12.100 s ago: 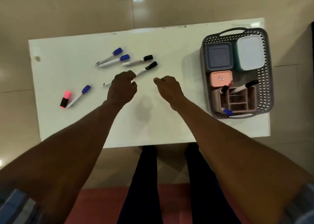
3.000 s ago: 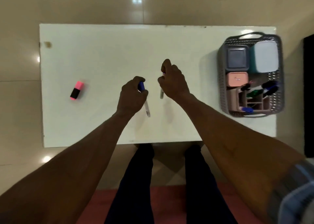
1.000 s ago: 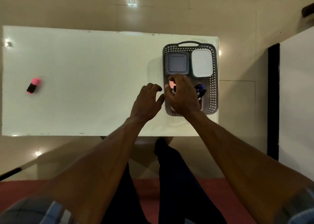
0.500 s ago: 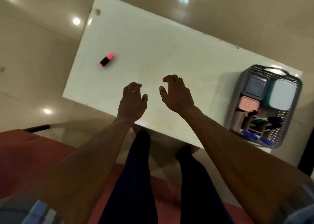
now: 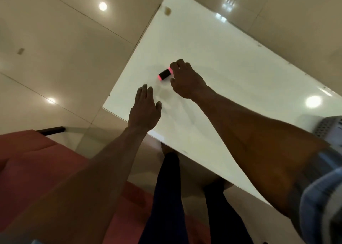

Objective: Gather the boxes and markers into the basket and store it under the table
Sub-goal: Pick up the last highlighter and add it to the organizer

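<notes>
While the right hand (image 5: 187, 81) cups half-curled fingers around the short pink-and-black highlighter (image 5: 164, 74), the flat, empty left hand (image 5: 145, 110) hovers near on the white table (image 5: 231, 62); grey perforated basket (image 5: 327, 127) far right.

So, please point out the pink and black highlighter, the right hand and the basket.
pink and black highlighter (image 5: 164, 74): head view, on its black cap.
right hand (image 5: 187, 82): head view, on the back of the hand.
basket (image 5: 326, 126): head view, on its perforated grey wall.

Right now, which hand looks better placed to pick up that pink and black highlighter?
The right hand: its fingers already curl around the pink end of the highlighter. The left hand lies open and flat nearer the table edge, short of it.
</notes>
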